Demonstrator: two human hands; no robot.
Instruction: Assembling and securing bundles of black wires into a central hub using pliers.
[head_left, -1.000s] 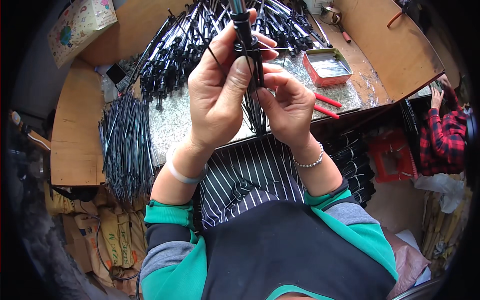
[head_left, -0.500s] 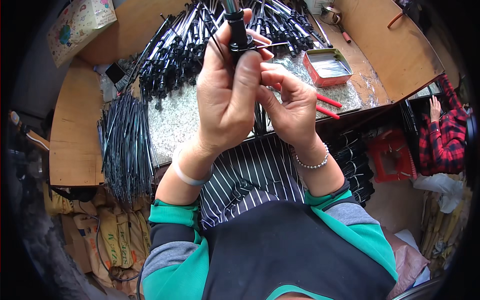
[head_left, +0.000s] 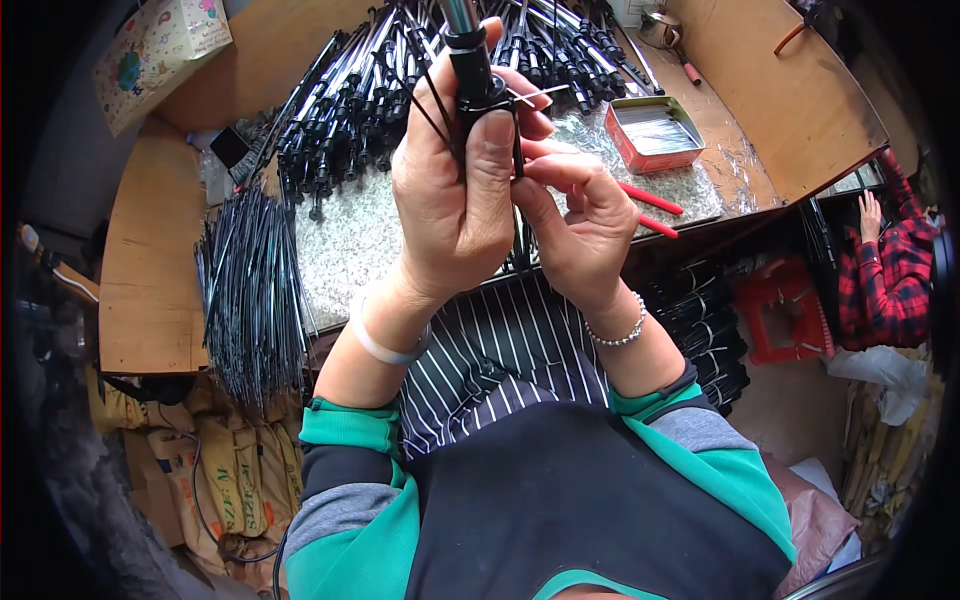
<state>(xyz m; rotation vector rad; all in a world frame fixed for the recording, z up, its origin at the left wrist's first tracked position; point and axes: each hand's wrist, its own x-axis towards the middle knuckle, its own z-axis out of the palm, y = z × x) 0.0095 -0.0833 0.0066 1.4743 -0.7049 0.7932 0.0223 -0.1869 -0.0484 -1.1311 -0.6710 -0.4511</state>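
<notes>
My left hand (head_left: pixel 445 205) is closed round an umbrella frame, whose silver shaft tops a black runner (head_left: pixel 470 68). Thin black ribs (head_left: pixel 425 108) stick out from the runner beside my left thumb. A fine pale wire (head_left: pixel 546 92) juts out to the right of it. Just below, my right hand (head_left: pixel 588 225) pinches a thin black rib (head_left: pixel 518 155) between thumb and forefinger. Behind my right fingers lies a tool with two red handles (head_left: pixel 652 196), its head hidden.
Many shafts with black fittings (head_left: pixel 345 130) are heaped at the back. A bundle of black ribs (head_left: pixel 252 290) hangs over the left front edge. An open red tin (head_left: pixel 660 162) holds thin wires. At far right, a co-worker's plaid sleeve (head_left: pixel 885 275) shows beside a red plastic stool (head_left: pixel 780 340).
My right hand has shifted slightly down and right, and the rib in its pinch now shows clearly. The runner has tilted a little in my left hand.
</notes>
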